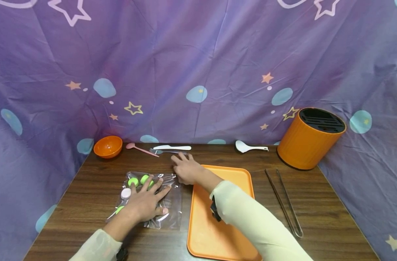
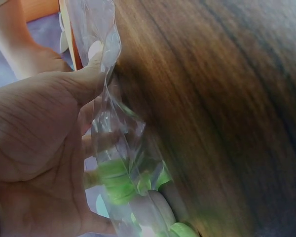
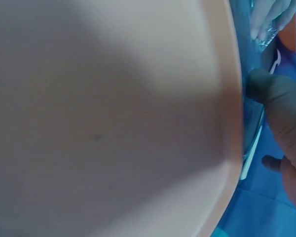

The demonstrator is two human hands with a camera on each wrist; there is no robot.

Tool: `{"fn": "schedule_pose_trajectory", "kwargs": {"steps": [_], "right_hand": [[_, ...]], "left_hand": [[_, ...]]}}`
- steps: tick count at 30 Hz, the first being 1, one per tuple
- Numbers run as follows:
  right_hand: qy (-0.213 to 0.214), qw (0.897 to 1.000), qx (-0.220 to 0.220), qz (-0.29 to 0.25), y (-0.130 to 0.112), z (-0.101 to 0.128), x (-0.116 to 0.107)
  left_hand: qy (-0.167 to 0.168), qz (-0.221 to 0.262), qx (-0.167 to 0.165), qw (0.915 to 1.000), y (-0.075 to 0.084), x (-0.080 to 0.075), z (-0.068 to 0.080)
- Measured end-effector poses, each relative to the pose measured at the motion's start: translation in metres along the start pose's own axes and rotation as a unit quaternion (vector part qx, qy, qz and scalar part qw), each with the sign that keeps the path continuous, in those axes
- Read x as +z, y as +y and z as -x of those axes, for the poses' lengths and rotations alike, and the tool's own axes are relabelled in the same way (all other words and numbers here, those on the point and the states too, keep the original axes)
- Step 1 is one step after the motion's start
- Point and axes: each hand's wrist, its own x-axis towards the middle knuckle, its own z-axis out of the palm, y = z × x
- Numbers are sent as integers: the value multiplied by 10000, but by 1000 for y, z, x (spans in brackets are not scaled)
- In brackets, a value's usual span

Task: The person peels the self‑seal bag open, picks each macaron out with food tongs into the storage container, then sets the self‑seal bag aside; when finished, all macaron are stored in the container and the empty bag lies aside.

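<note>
My left hand (image 1: 145, 203) lies with spread fingers on a clear plastic bag (image 1: 174, 206). Inside the bag are several round green pieces (image 1: 133, 182) and a round white piece (image 1: 125, 193). In the left wrist view the thumb and fingers rest along the crinkled plastic, and a green piece (image 2: 116, 180) shows through it. My right hand (image 1: 187, 169) is between the bag's upper right corner and the orange tray (image 1: 218, 224). Its fingertips reach the handle end of a grey fork (image 1: 166, 151). In the right wrist view thumb and finger stand apart, with nothing visible between them.
Behind the hands lie a white knife (image 1: 172, 147) and a pink spoon (image 1: 141, 149), beside an orange bowl (image 1: 108, 146). To the right are a white ladle (image 1: 249, 146), metal tongs (image 1: 284, 203) and an orange knife block (image 1: 306, 145). A purple curtain (image 1: 198, 65) hangs behind.
</note>
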Motion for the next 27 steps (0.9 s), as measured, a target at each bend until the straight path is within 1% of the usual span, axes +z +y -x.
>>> {"fn": "schedule_pose_trajectory", "kwargs": {"steps": [5, 11, 15, 20, 25, 27], "right_hand": [[245, 9995, -53, 213, 5, 6, 7], [616, 9979, -176, 82, 13, 14, 10], [665, 9975, -146, -174, 19, 20, 12], [704, 9952, -194, -645, 23, 25, 6], [712, 9860, -355, -1463, 23, 29, 2], [662, 9826, -448, -1675, 22, 31, 2]], "left_hand": [[-36, -47, -36, 10000, 3, -4, 1], [-10, -72, -44, 10000, 5, -4, 1], [54, -58, -22, 10000, 6, -3, 0], [116, -113, -48, 9999, 6, -3, 1], [63, -134, -60, 9999, 7, -3, 1], [57, -152, -64, 9998, 7, -3, 1]]}}
